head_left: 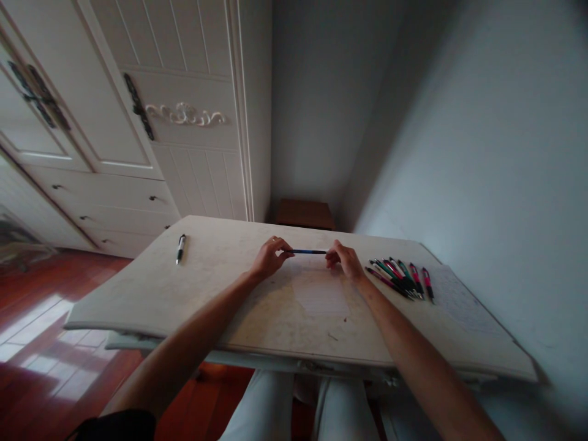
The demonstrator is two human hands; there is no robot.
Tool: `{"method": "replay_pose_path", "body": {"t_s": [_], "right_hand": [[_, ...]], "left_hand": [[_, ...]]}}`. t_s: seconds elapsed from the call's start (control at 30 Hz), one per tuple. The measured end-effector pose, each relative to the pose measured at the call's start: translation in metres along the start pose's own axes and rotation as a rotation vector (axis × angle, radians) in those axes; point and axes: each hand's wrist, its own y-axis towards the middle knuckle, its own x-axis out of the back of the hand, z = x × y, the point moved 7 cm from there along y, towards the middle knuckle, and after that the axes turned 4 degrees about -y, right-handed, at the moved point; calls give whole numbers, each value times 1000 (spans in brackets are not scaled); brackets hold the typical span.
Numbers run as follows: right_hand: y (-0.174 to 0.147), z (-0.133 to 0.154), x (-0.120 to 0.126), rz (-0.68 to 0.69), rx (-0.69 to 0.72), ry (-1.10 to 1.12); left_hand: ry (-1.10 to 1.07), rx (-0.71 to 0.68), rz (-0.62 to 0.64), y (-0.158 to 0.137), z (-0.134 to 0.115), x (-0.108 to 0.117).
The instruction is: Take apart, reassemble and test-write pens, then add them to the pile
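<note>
A slim blue and dark pen [309, 252] is stretched level between my two hands, above the far middle of the table. The fingertips of my left hand [271, 256] pinch its left end. At its other end, my right hand [343, 260] grips it between thumb and fingers. Below the pen a pale sheet of paper [321, 295] lies on the tabletop. To the right of my right hand, several pens [397, 277] in pink, green and dark colours lie in a loose bunch.
The worn white table [151, 300] fills the foreground. One white and black pen [181, 249] lies at its left. A written sheet [463, 300] rests at the right, beside the wall [496, 153]. Behind stand a white wardrobe [197, 171] and a brown box-like piece [305, 213].
</note>
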Motion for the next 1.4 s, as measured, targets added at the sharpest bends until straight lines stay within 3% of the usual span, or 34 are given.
{"method": "replay_pose_path", "body": {"t_s": [0.13, 0.33, 0.63, 0.87, 1.4], "right_hand": [[-3, 1, -3, 33, -1, -61], [-7, 17, -4, 21, 155, -213], [-8, 19, -3, 6, 221, -279], [-7, 18, -3, 31, 281, -261], [2, 13, 7, -36, 173, -58]], "left_hand": [[7, -5, -9, -1, -2, 1], [-19, 36, 12, -1, -3, -1], [-143, 239, 146, -5, 9, -9], [-112, 295, 241, -5, 7, -10], [-82, 312, 237, -4, 15, -14]]}}
